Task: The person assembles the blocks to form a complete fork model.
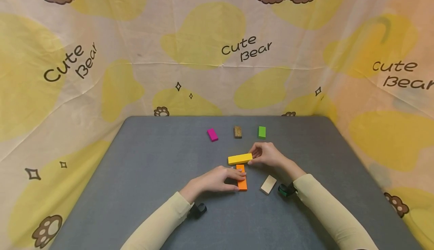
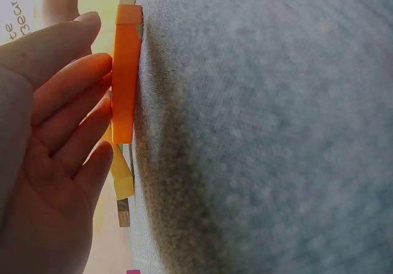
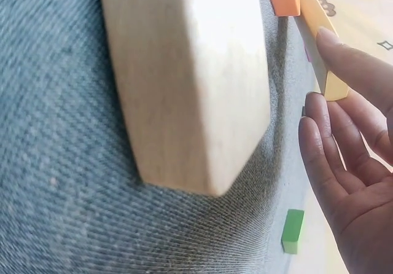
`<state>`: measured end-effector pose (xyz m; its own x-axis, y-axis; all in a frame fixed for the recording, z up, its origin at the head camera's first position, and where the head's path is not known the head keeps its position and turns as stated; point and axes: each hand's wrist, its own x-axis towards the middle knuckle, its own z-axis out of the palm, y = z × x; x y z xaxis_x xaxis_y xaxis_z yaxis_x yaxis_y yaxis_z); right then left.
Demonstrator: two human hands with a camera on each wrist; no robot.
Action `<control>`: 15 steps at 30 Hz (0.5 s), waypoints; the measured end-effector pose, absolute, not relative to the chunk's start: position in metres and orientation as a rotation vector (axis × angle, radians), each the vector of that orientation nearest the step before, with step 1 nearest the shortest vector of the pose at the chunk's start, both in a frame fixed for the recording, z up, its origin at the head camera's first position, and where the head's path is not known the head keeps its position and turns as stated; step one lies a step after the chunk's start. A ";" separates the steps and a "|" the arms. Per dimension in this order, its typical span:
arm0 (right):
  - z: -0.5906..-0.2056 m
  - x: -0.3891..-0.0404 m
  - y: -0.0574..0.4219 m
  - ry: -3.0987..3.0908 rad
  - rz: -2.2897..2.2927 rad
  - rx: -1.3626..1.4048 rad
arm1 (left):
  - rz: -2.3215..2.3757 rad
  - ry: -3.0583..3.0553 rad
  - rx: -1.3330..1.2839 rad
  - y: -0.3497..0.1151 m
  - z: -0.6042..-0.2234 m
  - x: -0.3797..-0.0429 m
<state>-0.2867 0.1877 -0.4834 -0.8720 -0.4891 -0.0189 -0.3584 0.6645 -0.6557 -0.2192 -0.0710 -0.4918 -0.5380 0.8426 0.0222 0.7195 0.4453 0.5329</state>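
My left hand (image 1: 217, 180) rests its fairly straight fingers on an orange block (image 1: 242, 185), which lies lengthwise on the table. In the left wrist view its fingertips touch the upper face of the orange block (image 2: 126, 77), with the thumb apart from it. With thumb and fingers, my right hand (image 1: 269, 155) pinches the right end of a yellow block (image 1: 240, 159). This block lies crosswise just behind the orange one; in the right wrist view the yellow block (image 3: 319, 34) looks tilted, its held end higher. Whether the two blocks touch, I cannot tell.
A pale wooden block (image 1: 268, 184) lies right of the orange one, below the right wrist. Toward the back are a magenta block (image 1: 212, 134), a brown patterned block (image 1: 237, 132) and a green block (image 1: 262, 132). A patterned cloth (image 1: 203, 35) hangs around the grey table (image 1: 152, 155).
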 end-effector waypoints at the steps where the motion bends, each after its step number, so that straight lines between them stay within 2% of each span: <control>1: -0.484 -0.287 0.188 2.685 -0.989 -0.692 | 0.726 2.450 1.354 -0.071 -0.492 -0.219; 15: -0.481 -0.286 0.188 2.678 -0.910 -0.783 | 0.735 2.440 1.354 -0.071 -0.492 -0.220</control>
<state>-0.2855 0.1876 -0.4813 -0.8380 -0.5452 -0.0233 -0.4181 0.6689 -0.6147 -0.2198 -0.0714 -0.4920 -0.5339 0.8452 0.0213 0.7162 0.4388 0.5427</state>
